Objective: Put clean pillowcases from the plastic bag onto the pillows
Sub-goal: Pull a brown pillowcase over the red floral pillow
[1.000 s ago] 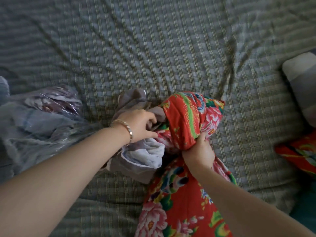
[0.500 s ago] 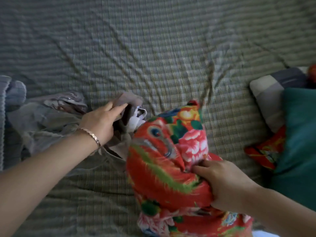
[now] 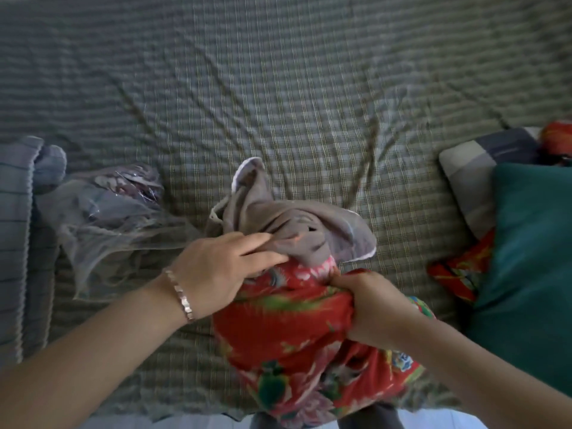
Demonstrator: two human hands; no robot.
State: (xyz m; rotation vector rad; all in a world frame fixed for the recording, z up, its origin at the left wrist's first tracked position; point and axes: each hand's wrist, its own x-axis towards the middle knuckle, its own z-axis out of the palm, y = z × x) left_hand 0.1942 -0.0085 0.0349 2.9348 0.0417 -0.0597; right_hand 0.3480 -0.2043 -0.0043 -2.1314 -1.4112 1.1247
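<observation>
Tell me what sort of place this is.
Most likely a bedroom: a wide checked bedsheet fills the view, a teal pillow lies at the right, and a grey pillowcase sits on the top end of a red floral pillow.

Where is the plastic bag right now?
In the head view the plastic bag lies crumpled on the checked bedsheet at the left, between the folded blue bedding at the frame edge and the grey pillowcase.

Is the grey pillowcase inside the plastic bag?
No: the grey pillowcase is bunched over the red floral pillow, outside the plastic bag beside it.
</observation>
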